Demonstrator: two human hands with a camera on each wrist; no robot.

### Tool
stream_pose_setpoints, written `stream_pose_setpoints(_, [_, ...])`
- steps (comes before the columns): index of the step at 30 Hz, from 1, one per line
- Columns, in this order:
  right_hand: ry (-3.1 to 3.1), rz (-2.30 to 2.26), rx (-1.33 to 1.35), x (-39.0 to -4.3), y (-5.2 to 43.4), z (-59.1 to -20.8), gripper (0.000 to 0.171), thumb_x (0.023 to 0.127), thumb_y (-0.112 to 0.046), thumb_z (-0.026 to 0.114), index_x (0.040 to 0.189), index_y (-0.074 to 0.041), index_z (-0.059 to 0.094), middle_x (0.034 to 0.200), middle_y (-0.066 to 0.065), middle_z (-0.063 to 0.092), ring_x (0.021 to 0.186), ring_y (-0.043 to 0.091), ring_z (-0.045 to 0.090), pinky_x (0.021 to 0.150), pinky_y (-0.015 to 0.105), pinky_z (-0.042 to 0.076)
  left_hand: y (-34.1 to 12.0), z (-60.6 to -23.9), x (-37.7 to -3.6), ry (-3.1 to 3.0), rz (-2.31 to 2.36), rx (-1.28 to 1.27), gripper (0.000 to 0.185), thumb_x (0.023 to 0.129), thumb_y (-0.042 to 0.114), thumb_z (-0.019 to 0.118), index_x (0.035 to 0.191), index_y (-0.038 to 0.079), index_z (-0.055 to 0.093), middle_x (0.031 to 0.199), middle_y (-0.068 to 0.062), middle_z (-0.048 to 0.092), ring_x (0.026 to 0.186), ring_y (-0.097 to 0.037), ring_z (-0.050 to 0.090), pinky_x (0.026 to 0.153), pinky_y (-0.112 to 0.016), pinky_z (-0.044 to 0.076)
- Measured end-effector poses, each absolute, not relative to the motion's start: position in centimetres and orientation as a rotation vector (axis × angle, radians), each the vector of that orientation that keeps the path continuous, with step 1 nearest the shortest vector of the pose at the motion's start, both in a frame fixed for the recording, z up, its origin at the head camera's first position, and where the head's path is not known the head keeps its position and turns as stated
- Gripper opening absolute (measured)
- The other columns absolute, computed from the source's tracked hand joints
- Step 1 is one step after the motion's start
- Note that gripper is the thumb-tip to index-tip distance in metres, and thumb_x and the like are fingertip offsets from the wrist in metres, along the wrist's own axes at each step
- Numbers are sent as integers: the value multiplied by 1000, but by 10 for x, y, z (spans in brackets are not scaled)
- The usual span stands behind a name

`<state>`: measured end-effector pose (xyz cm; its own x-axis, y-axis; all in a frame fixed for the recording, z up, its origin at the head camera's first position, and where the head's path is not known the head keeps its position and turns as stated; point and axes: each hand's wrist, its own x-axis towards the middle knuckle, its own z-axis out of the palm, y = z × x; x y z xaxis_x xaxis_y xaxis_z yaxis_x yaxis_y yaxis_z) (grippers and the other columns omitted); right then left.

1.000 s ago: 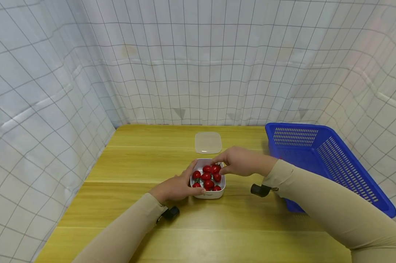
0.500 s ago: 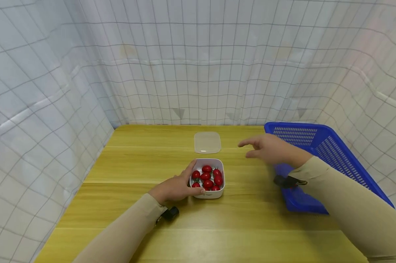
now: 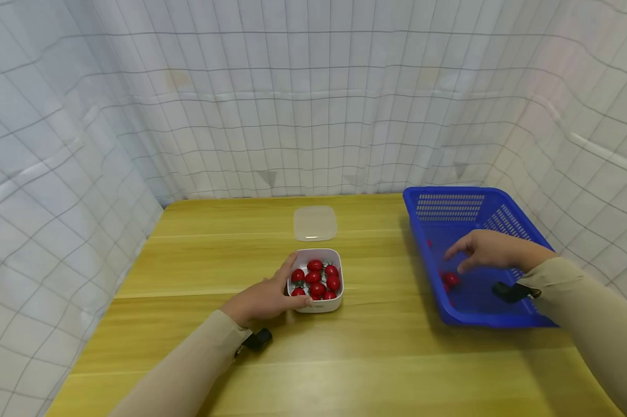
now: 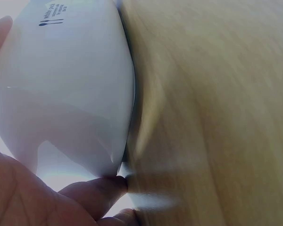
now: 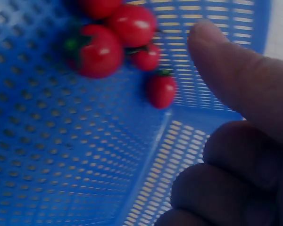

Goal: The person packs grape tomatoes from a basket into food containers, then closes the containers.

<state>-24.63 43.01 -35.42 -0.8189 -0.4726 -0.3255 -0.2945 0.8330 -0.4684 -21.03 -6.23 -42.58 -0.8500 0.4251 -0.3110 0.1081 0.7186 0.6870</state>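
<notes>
Gridded white cloth hung round a yellow wooden bench (image 3: 344, 353) on three sides. Nearest on it, the left hand (image 3: 263, 298) gripped the left side of a small white container (image 3: 317, 306), thumb along the near rim and fingers curled round the wall; the left wrist view showed the same white wall pressed against the fingertips (image 4: 101, 188). The container held a heap of red cherry tomatoes (image 3: 315, 281) with green stalks.

To the right, the right hand (image 3: 492, 250) hovered over the inside of a blue perforated basket (image 3: 475, 315), fingers loosely spread and holding nothing. A second before, that hand had been pinching a tomato at the container; half a second before, it was crossing toward the basket. Now a tomato (image 3: 451, 279) lay on the basket floor just below the fingers, and the right wrist view showed several tomatoes (image 5: 101, 49) lying together on the blue mesh. I judged that one more tomato had been dropped into the basket, while many were left in the container.

Farther back, a clear lid (image 3: 315, 223) lay flat on the bench, apart from the container, near the cloth wall.
</notes>
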Motion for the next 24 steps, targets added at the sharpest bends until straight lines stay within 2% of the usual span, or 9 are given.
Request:
stream_pose_setpoints(1, [2558, -552, -577, -246, 431, -357, 37, 90, -18, 81, 126, -9, 77, 70, -6, 41, 66, 10, 42, 68, 30, 40, -63, -426, -211, 2470, 947, 407, 113, 91, 61, 72, 171, 30, -2, 175, -14, 24, 154, -51, 32, 123, -69, 27])
stream_pose_setpoints(3, [2541, -529, -604, -246, 433, -363, 38, 88, -19, 83, 125, -11, 78, 78, -3, 59, 79, 13, 57, 75, 33, 49, -63, -426, -211, 2476, 934, 406, 114, 91, 61, 72, 171, 30, -2, 174, -15, 25, 153, -53, 33, 121, -69, 29])
stream_pose_setpoints(5, [2523, -515, -637, -247, 434, -369, 39, 86, -17, 84, 124, -12, 79, 99, 6, 74, 99, 27, 68, 87, 43, 56, -63, -426, -211, 2481, 931, 411, 114, 91, 61, 72, 171, 29, -2, 173, -15, 27, 151, -52, 36, 120, -69, 32])
stream_pose_setpoints(7, [2495, -505, -658, -248, 435, -374, 39, 86, -16, 83, 125, -12, 79, 123, 12, 76, 121, 39, 67, 98, 55, 56, -62, -426, -212, 2470, 949, 417, 114, 92, 60, 73, 171, 28, -3, 173, -15, 27, 151, -49, 38, 120, -66, 34])
stream_pose_setpoints(8, [2483, -501, -662, -249, 436, -376, 39, 86, -15, 83, 125, -12, 79, 130, 14, 74, 128, 43, 64, 102, 58, 54, -61, -426, -212, 2465, 957, 420, 114, 92, 59, 73, 171, 27, -3, 173, -15, 27, 150, -47, 40, 119, -65, 36])
stream_pose_setpoints(13, [2451, -477, -617, -252, 436, -380, 40, 86, -12, 84, 125, -9, 78, 129, 15, 75, 129, 45, 63, 102, 57, 55, -61, -426, -213, 2440, 1004, 420, 115, 92, 56, 74, 171, 27, -4, 170, -17, 32, 146, -39, 46, 117, -59, 40])
stream_pose_setpoints(20, [2451, -449, -601, -254, 436, -383, 38, 85, -15, 85, 123, -7, 78, 127, 17, 75, 128, 47, 63, 104, 62, 52, -62, -426, -214, 2433, 1005, 421, 114, 93, 55, 74, 171, 27, -5, 170, -17, 32, 146, -39, 46, 118, -58, 40])
stream_pose_setpoints(24, [2450, -447, -592, -256, 435, -386, 36, 85, -17, 86, 118, -8, 80, 121, 14, 77, 122, 44, 67, 101, 61, 53, -62, -427, -214, 2437, 998, 424, 114, 92, 56, 74, 171, 27, -4, 170, -17, 32, 146, -40, 46, 118, -59, 40])
